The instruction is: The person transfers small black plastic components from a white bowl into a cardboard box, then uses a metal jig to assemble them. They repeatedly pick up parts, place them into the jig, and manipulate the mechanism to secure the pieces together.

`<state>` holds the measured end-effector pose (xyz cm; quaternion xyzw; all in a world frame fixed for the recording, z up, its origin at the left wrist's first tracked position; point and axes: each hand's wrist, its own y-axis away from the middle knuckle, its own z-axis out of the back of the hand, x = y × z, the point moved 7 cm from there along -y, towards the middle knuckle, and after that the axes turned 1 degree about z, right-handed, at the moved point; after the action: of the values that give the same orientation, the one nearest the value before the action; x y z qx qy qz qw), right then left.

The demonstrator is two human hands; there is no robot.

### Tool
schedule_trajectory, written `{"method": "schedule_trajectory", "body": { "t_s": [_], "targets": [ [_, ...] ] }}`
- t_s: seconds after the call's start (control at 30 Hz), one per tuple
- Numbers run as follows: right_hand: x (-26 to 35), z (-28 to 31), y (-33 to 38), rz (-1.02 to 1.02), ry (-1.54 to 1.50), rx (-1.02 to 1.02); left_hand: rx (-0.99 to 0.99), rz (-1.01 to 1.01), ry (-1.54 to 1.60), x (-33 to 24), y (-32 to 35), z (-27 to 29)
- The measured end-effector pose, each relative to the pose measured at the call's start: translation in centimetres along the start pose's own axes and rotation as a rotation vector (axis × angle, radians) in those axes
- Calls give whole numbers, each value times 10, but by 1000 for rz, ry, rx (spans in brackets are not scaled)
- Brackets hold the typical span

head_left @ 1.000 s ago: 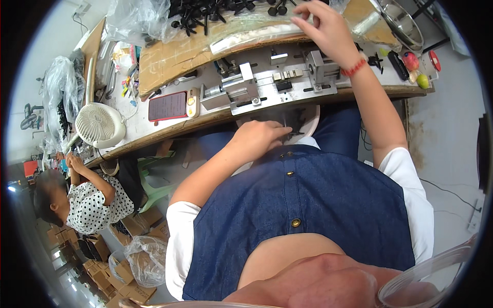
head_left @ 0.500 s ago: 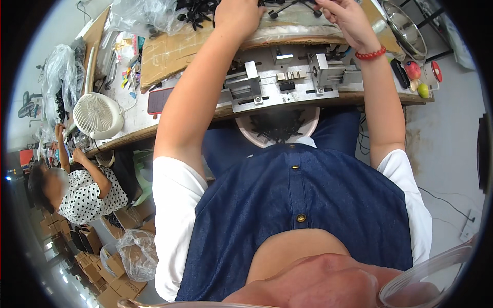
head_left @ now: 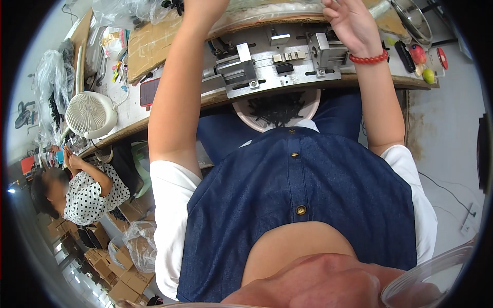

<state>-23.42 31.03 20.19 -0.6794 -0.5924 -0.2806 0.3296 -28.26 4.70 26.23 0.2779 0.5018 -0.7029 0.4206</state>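
My left hand reaches to the top edge over the cardboard; its fingers are cut off there, so what it holds is hidden. My right hand, with a red bead bracelet on the wrist, hovers above the right end of a metal clamping jig. Its visible fingers are loosely bent and apart, with nothing seen in them; the top is cut off. Small brass-coloured blocks and a black block sit mid-jig. Below the table edge, a pale pink basin holds many black parts.
Cardboard covers the table's back, with clear plastic bags and black parts. Left are a phone and white fan. A metal bowl and green fruit lie right. Another person sits far left.
Both hands have shifted up and toward the top edge, the left one also leftward. The black pieces near them have mostly left the view. The other person's hands have come together.
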Motion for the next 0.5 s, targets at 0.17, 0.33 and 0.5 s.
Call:
{"method": "schedule_trajectory", "body": {
  "t_s": [0.17, 0.33, 0.5],
  "targets": [
    [15, -1, 62, 500, 468, 6, -107, 8, 376, 1, 33, 33],
    [-24, -48, 148, 677, 1370, 533, -154, -40, 302, -13, 79, 35],
    [-57, -49, 150, 706, 1580, 610, -123, -70, 244, -11, 113, 22]
  ]
}}
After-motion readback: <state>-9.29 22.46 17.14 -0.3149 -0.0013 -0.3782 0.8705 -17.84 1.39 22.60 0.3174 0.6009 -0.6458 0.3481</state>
